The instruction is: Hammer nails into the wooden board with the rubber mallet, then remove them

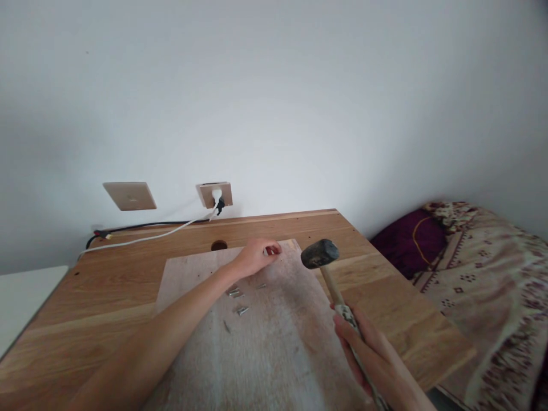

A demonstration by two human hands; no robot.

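Observation:
My right hand [359,342] is wrapped round the handle of a mallet [320,254], whose dark head is held up over the right edge of a thin wooden board [257,354]. Near the board's far right corner, my left hand [258,256] rests with its fingers curled in a pinch; whatever they hold, if anything, is too small to make out. Several small metal screws or nails [242,311] lie loose on the board, close to the left wrist and forearm.
The board lies on a wooden desk [385,297] against a white wall. A wall socket [216,195] has plugs in it, with a white cable [158,235] running left along the desk's back. A patterned bedspread [483,285] and purple cloth [406,240] are at the right.

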